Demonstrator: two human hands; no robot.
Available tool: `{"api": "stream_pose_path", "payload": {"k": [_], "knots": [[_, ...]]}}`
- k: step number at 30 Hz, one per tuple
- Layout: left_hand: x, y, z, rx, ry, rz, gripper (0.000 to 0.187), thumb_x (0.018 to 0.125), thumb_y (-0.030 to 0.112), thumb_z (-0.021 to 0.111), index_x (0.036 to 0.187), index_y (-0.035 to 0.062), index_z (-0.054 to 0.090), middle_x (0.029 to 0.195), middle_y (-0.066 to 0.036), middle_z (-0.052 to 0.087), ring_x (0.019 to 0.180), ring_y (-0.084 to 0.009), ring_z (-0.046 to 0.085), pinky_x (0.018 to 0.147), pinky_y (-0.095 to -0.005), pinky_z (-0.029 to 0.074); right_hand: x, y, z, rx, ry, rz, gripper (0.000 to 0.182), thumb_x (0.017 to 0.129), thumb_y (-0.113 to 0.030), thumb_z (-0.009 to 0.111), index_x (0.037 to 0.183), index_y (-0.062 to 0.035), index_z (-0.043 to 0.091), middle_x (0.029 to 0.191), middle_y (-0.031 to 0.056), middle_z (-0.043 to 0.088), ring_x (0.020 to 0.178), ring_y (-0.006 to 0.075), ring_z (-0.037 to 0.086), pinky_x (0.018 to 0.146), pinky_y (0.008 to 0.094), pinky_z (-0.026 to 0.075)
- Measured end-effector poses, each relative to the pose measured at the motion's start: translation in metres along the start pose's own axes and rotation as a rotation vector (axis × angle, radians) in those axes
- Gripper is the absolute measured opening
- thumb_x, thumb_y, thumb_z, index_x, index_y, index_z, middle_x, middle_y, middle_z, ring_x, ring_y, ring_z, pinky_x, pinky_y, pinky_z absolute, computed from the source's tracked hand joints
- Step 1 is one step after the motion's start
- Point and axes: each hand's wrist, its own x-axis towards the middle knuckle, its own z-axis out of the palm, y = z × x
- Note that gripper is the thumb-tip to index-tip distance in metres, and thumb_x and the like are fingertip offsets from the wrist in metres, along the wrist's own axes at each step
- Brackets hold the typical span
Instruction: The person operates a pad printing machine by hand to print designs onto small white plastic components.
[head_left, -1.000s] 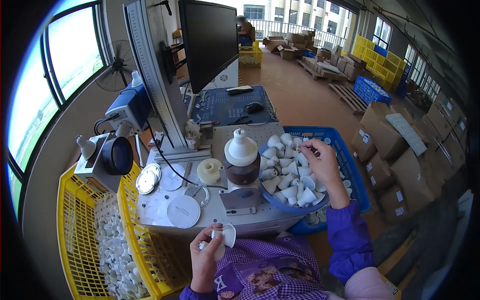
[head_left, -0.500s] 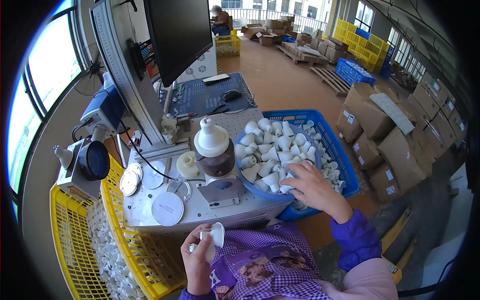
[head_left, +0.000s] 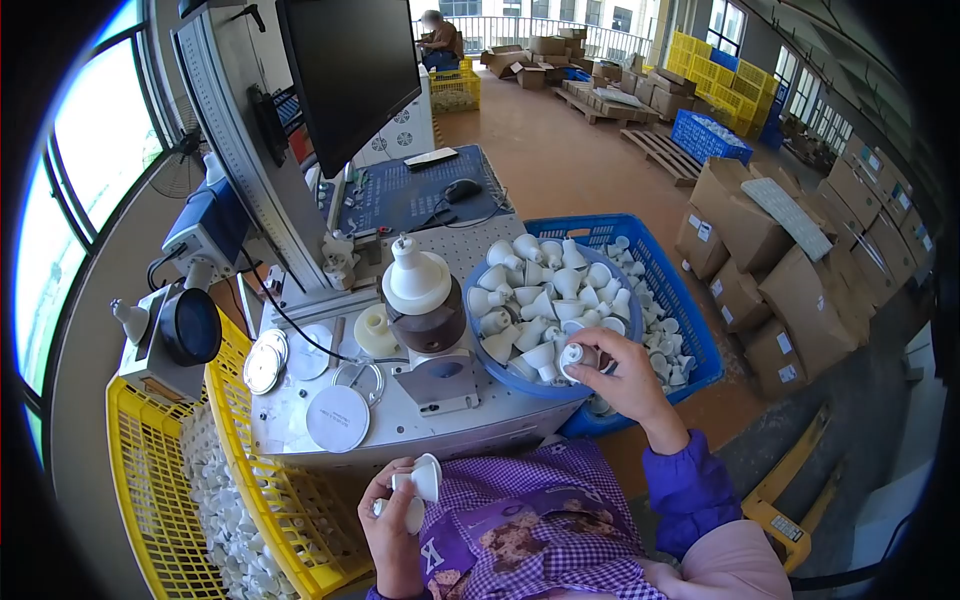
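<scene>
My left hand (head_left: 392, 535), low in front of the apron, is closed around two white lamp cups (head_left: 427, 478), one above the other. Over the near rim of a round blue basin (head_left: 535, 388), my right hand (head_left: 632, 385) pinches another white lamp cup (head_left: 577, 358) with its narrow end showing. A heap of similar lamp cups (head_left: 548, 300) fills the basin. To its left, one lamp cup (head_left: 415, 280) sits, narrow end up, on a dark cylindrical fixture (head_left: 430, 330) fixed to the metal worktable (head_left: 395, 432).
A blue crate (head_left: 705, 350) with more lamp cups stands under and beside the basin. Yellow crates (head_left: 255, 490) are at lower left. A monitor (head_left: 350, 75), a laser-like head (head_left: 190, 325) and flat discs (head_left: 338, 418) surround the table. Cartons (head_left: 735, 225) stand right; a person (head_left: 441, 40) sits far back.
My right hand has come up slightly and towards me from the heap, with a lamp cup now visible in its fingers. My left hand has shifted slightly left and down with its two cups.
</scene>
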Motion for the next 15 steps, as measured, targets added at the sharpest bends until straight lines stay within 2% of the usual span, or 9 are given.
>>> {"api": "stream_pose_path", "payload": {"k": [2,3,4,9,10,15], "knots": [[-0.003,-0.001,0.003,0.063,-0.003,0.049,0.023,0.082,0.009,0.064,0.1,-0.0055,0.062,0.105,-0.013,0.062,0.089,-0.018,0.061,0.081,-0.0298,0.049,-0.002,-0.002,0.004,0.063,0.012,0.045,0.027,0.077,-0.009,0.073,0.102,-0.005,0.063,0.095,0.0042,0.065,0.081,0.0125,0.06,0.066,0.0251,0.047],[-0.002,-0.001,0.0,0.072,-0.009,0.04,0.023,0.082,0.008,0.064,0.1,-0.0056,0.062,0.105,-0.013,0.062,0.089,-0.0179,0.06,0.081,-0.029,0.048,-0.002,-0.002,0.008,0.12,0.023,0.098,0.028,0.078,-0.011,0.073,0.103,-0.0043,0.063,0.093,0.0062,0.066,0.08,0.0137,0.061,0.067,0.0262,0.048],[-0.001,-0.002,-0.001,0.087,-0.002,0.047,0.022,0.082,0.008,0.064,0.099,-0.0055,0.062,0.105,-0.013,0.062,0.09,-0.0179,0.06,0.081,-0.0289,0.048,-0.002,0.0,0.011,0.184,0.038,0.072,0.028,0.078,-0.01,0.073,0.104,-0.0037,0.063,0.09,0.0035,0.065,0.079,0.0099,0.059,0.065,0.0233,0.047],[-0.002,0.0,0.0,0.069,0.0,0.011,0.015,0.082,0.006,0.063,0.092,-0.0054,0.063,0.109,-0.013,0.06,0.093,-0.018,0.059,0.083,-0.0295,0.047,-0.007,0.007,0.021,0.276,0.035,0.112,0.028,0.079,-0.008,0.072,0.104,-0.0013,0.062,0.091,0.0035,0.064,0.078,0.008,0.058,0.064,0.0221,0.047],[-0.002,-0.001,-0.001,0.072,-0.003,0.024,0.019,0.082,0.008,0.066,0.098,-0.0022,0.065,0.104,-0.008,0.063,0.089,-0.0122,0.058,0.079,-0.0251,0.045,-0.007,0.009,0.022,0.305,0.03,0.119,0.028,0.079,-0.007,0.072,0.105,-0.0009,0.062,0.092,0.0038,0.064,0.079,0.0079,0.058,0.065,0.0221,0.047],[-0.001,-0.003,-0.005,0.035,-0.011,-0.006,0.018,0.082,0.008,0.067,0.097,-0.002,0.065,0.106,-0.008,0.062,0.089,-0.0123,0.058,0.08,-0.0255,0.045,-0.008,0.01,0.025,0.422,0.026,0.155,0.028,0.082,-0.006,0.07,0.107,0.0005,0.06,0.095,0.0032,0.063,0.081,0.0084,0.057,0.068,0.0229,0.047]]}}
